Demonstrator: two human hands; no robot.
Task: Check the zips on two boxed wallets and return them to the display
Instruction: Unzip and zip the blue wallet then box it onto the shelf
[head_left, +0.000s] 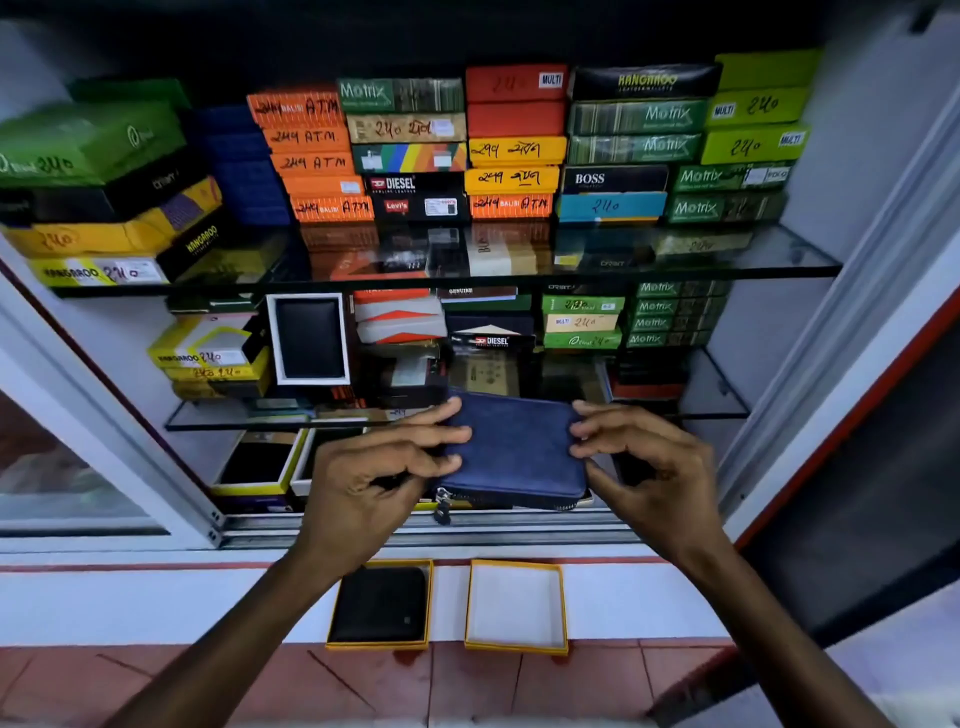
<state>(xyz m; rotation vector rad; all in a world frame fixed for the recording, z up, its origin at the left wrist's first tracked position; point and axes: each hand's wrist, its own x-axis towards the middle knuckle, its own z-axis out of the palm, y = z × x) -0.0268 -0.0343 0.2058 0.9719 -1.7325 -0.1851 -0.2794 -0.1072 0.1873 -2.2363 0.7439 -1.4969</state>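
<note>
Blue fabric-textured zip-around wallet (519, 452) held in the air in front of the display cabinet's lower glass shelf (717, 387), above the sliding-door track. Not resting on anything that I can see.

Handling, judged from its look: light, thin, soft-sided with some stiffness from the zip running round the edge. Matte cover, likely not slippery. Nothing fragile except the zip teeth and the small metal zip pull (442, 506), which hangs loose off the near left corner. Best taken by the two short side edges, flat between thumb and fingers; pull tab pinched separately for running the zip.

Grip, left hand (374, 478): fingertips laid on the wallet's left edge and top face, thumb tucked underneath near the pull corner. Loose pinch closed on the wallet, hand otherwise half curled.

Grip, right hand (644, 457): fingertips touch the right edge, upper fingers curled over the far right corner, thumb low on the near side. Light pinch on the wallet, not a full clasp.

On the white ledge below, near side: yellow-rimmed open box with a black wallet inside (382, 605) to the left; empty yellow-rimmed open box with white lining (517, 605) just beside it to the right. The empty one is likely the blue wallet's box.
</note>
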